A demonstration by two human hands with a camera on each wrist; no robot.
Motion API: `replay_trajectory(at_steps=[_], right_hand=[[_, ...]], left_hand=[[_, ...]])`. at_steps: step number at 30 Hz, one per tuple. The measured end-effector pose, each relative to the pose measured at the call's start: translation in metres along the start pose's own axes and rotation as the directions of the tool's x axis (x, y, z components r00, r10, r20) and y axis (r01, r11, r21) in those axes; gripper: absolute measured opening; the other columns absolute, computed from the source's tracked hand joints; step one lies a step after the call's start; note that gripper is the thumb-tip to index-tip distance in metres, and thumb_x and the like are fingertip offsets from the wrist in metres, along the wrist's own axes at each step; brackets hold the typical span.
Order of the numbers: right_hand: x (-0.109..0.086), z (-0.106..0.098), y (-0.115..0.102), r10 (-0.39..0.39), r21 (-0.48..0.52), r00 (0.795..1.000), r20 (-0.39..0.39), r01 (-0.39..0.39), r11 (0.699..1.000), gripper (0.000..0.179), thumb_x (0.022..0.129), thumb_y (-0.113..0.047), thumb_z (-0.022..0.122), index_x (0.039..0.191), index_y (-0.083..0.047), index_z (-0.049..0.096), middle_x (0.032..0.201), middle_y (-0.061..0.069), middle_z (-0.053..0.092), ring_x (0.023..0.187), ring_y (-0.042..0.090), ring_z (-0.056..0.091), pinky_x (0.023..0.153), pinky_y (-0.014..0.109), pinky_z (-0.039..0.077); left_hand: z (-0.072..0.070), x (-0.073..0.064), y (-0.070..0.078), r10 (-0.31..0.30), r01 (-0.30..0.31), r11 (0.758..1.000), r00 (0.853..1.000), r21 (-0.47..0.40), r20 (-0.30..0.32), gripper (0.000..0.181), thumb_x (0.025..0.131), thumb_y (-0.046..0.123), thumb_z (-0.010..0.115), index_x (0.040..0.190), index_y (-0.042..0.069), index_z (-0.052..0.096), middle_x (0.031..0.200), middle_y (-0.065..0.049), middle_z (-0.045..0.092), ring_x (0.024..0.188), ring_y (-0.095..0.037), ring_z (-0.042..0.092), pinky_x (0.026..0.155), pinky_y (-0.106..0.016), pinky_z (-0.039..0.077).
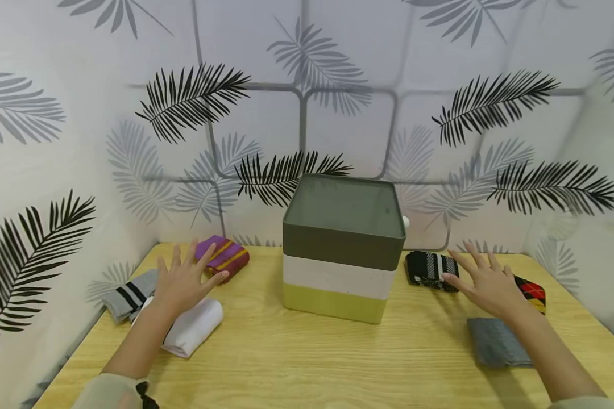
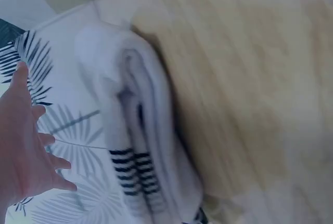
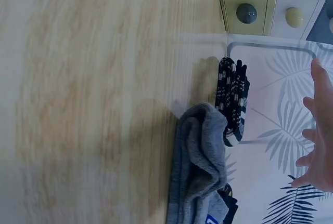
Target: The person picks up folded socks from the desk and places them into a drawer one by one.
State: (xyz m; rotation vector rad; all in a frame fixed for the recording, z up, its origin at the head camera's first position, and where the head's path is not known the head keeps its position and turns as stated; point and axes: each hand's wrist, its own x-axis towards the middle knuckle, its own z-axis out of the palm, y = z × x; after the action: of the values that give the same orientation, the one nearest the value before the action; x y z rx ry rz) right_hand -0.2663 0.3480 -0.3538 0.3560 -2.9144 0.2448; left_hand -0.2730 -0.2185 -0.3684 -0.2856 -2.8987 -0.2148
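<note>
My left hand (image 1: 181, 284) hovers with spread fingers over the left side, holding nothing. Beneath it lies a white folded sock bundle (image 1: 196, 326), whose dark stripes show in the left wrist view (image 2: 130, 172). Around that hand are a grey sock bundle with black bands (image 1: 128, 295) and a purple, maroon and yellow one (image 1: 227, 258). On the other side my right hand (image 1: 493, 289), fingers also spread, holds nothing. Near it lie a black-and-white patterned bundle (image 1: 427, 270), a grey bundle (image 1: 496, 343) and a red, black and yellow argyle bundle (image 1: 534, 292), partly hidden by the hand.
A three-tier box (image 1: 337, 278) in dark green, white and yellow-green stands at the table's back middle. Round knobs on its tiers (image 3: 246, 13) appear in the right wrist view. Behind the wooden table (image 1: 307, 363) hangs a leaf-patterned cloth (image 1: 348, 130).
</note>
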Motion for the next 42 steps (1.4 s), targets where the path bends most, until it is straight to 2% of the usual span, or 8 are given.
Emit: replay_trajectory(at_steps=[6, 11, 18, 21, 24, 30, 37, 42], right_hand=[[0.008, -0.017, -0.003, -0.038, 0.004, 0.999, -0.039, 0.038, 0.999, 0.068, 0.094, -0.051, 0.042, 0.149, -0.018, 0.019, 0.147, 0.027, 0.011, 0.124, 0.059, 0.006, 0.09, 0.073, 0.005], [0.017, -0.036, -0.015, -0.111, 0.018, 0.99, -0.088, 0.113, 0.993, 0.065, 0.095, -0.047, 0.043, 0.148, -0.018, 0.02, 0.148, 0.024, 0.01, 0.126, 0.057, 0.007, 0.092, 0.072, 0.006], [0.039, -0.059, -0.05, -0.244, 0.061, 0.957, -0.157, 0.256, 0.965, 0.062, 0.094, -0.044, 0.047, 0.146, -0.016, 0.028, 0.151, 0.015, 0.012, 0.134, 0.042, 0.006, 0.098, 0.066, 0.009], [0.049, -0.062, -0.063, -0.328, 0.075, 0.93, -0.166, 0.344, 0.936, 0.061, 0.092, -0.042, 0.052, 0.145, -0.018, 0.032, 0.15, 0.012, 0.017, 0.136, 0.036, 0.008, 0.098, 0.066, 0.012], [0.057, -0.061, -0.069, -0.385, 0.108, 0.909, -0.156, 0.403, 0.909, 0.061, 0.09, -0.039, 0.057, 0.144, -0.019, 0.035, 0.149, 0.011, 0.021, 0.135, 0.036, 0.012, 0.096, 0.067, 0.016], [0.062, -0.052, -0.07, -0.385, 0.291, 0.917, -0.106, 0.399, 0.87, 0.06, 0.089, -0.03, 0.062, 0.143, -0.02, 0.037, 0.149, 0.008, 0.022, 0.134, 0.036, 0.015, 0.093, 0.068, 0.018], [0.063, -0.048, -0.074, -0.389, 0.39, 0.909, -0.152, 0.417, 0.821, 0.055, 0.088, -0.024, 0.065, 0.137, -0.014, 0.044, 0.149, 0.006, 0.021, 0.136, 0.033, 0.012, 0.095, 0.068, 0.017], [0.063, -0.045, -0.084, -0.42, 0.419, 0.881, -0.218, 0.473, 0.775, 0.048, 0.086, -0.02, 0.067, 0.129, -0.009, 0.049, 0.147, 0.01, 0.027, 0.137, 0.028, 0.01, 0.098, 0.065, 0.015]], left_hand=[[-0.026, 0.008, 0.026, 0.037, -0.043, 0.991, 0.998, -0.126, -0.047, 0.074, 0.091, 0.061, 0.033, 0.147, 0.013, 0.023, 0.15, -0.02, 0.006, 0.132, -0.048, 0.002, 0.097, -0.068, -0.001], [-0.05, 0.012, 0.066, 0.137, -0.154, 0.981, 0.98, -0.119, -0.143, 0.069, 0.093, 0.055, 0.038, 0.148, 0.018, 0.021, 0.151, -0.016, 0.006, 0.134, -0.043, 0.003, 0.1, -0.065, 0.001], [-0.068, 0.021, 0.143, 0.361, -0.362, 0.931, 0.899, 0.044, -0.246, 0.079, 0.088, 0.066, 0.014, 0.148, 0.015, 0.02, 0.152, -0.013, 0.008, 0.136, -0.034, 0.001, 0.107, -0.05, -0.002], [-0.066, 0.024, 0.177, 0.464, -0.441, 0.886, 0.851, 0.145, -0.245, 0.075, 0.091, 0.063, 0.023, 0.148, 0.015, 0.021, 0.151, -0.012, 0.014, 0.136, -0.033, 0.008, 0.108, -0.046, 0.003], [-0.06, 0.026, 0.203, 0.522, -0.481, 0.85, 0.824, 0.215, -0.219, 0.071, 0.092, 0.059, 0.034, 0.147, 0.016, 0.024, 0.15, -0.01, 0.02, 0.136, -0.03, 0.015, 0.109, -0.043, 0.007], [-0.051, 0.028, 0.229, 0.524, -0.471, 0.841, 0.833, 0.267, -0.179, 0.067, 0.093, 0.059, 0.032, 0.145, 0.017, 0.032, 0.144, -0.004, 0.034, 0.132, -0.026, 0.027, 0.107, -0.042, 0.017], [-0.044, 0.03, 0.232, 0.512, -0.44, 0.853, 0.808, 0.28, -0.29, 0.059, 0.092, 0.057, 0.039, 0.135, 0.017, 0.046, 0.131, -0.002, 0.047, 0.12, -0.027, 0.041, 0.098, -0.042, 0.03], [-0.048, 0.03, 0.229, 0.455, -0.396, 0.885, 0.845, 0.243, -0.281, 0.059, 0.091, 0.059, 0.037, 0.131, 0.017, 0.05, 0.131, -0.004, 0.047, 0.119, -0.029, 0.042, 0.099, -0.043, 0.029]])
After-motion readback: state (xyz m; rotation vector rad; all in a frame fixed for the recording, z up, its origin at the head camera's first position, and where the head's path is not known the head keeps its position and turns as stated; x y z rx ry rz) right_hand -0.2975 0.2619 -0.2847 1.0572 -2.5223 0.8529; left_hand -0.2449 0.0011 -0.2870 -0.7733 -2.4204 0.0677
